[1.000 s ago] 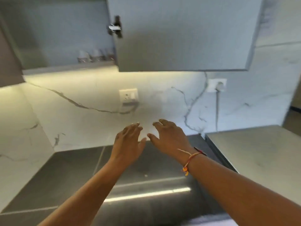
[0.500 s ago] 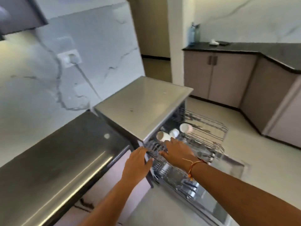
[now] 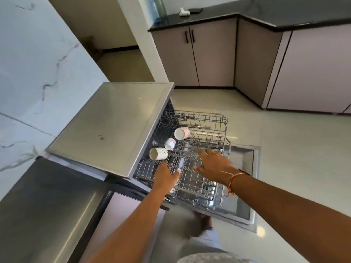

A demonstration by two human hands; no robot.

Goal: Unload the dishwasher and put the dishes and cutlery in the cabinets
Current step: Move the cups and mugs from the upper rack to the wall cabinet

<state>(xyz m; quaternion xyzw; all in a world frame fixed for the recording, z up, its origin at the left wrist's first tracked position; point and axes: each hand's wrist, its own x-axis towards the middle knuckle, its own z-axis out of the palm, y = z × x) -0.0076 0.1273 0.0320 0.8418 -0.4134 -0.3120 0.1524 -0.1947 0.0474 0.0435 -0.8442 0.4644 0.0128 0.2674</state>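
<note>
The dishwasher's upper wire rack (image 3: 218, 130) is pulled out over the lowered door (image 3: 245, 177). Three cups lie on their sides in it: a white speckled cup (image 3: 158, 153) nearest, a small white cup (image 3: 170, 143) behind it, and a pinkish cup (image 3: 182, 133) farther back. Some cutlery (image 3: 199, 127) lies at the rack's far side. My left hand (image 3: 165, 176) hovers open just below the speckled cup, apart from it. My right hand (image 3: 214, 166), fingers spread and empty, hangs over the rack's middle. A thread bracelet circles the right wrist.
The dishwasher's steel top (image 3: 112, 126) is at the left, with the dark counter (image 3: 38, 202) below it and the marble wall (image 3: 28, 73) behind. Across the floor stand lower cabinets (image 3: 209, 57) under a black counter holding a water bottle (image 3: 156, 8).
My view swung from the wall cupboard and counter down to the open dishwasher. Both hands dropped from in front of the wall and reached out over the upper rack.
</note>
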